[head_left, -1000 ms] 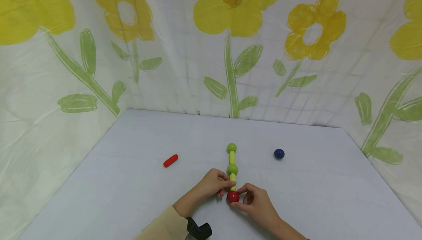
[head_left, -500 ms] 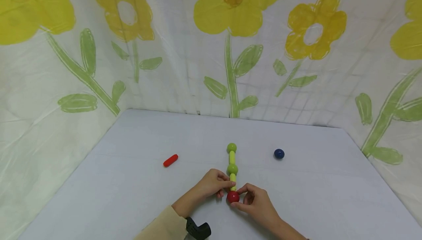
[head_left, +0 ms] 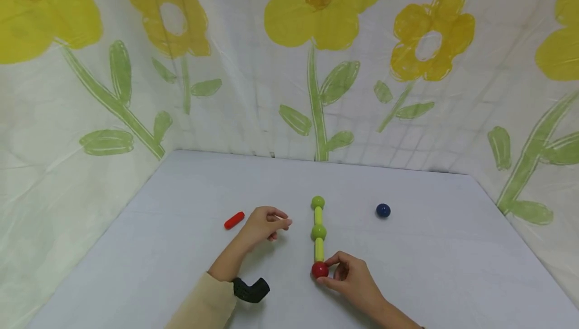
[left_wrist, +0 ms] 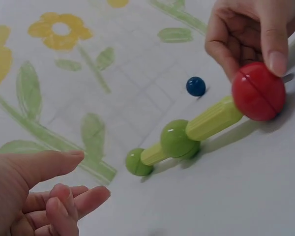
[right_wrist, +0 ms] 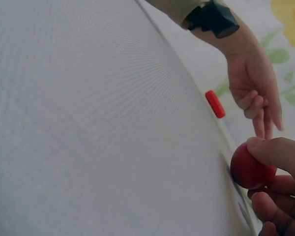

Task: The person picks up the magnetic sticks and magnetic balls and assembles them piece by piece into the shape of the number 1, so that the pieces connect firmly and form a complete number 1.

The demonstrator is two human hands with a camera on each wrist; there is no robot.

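Observation:
A straight chain of green balls (head_left: 318, 232) and yellow-green rods (head_left: 319, 249) runs away from me in the middle of the table, ending at the near side in a red ball (head_left: 319, 269). My right hand (head_left: 355, 280) pinches that red ball between thumb and index finger. Left of the chain, my left hand (head_left: 266, 227) is in the air, fingers loosely bent and holding nothing. In the left wrist view its thumb and fingers (left_wrist: 91, 200) stand apart from the chain. A red rod (head_left: 234, 220) lies close to the left hand.
A dark blue ball (head_left: 383, 211) sits on the white table (head_left: 434, 248) right of the chain. Behind the table hangs a white sheet (head_left: 253, 118) painted with yellow flowers. A black wrist mount (head_left: 251, 290) sticks out from the left sleeve.
My left hand has let go of the near yellow-green rod and moved left and away from me, towards the red rod. My right hand and the chain stay in place.

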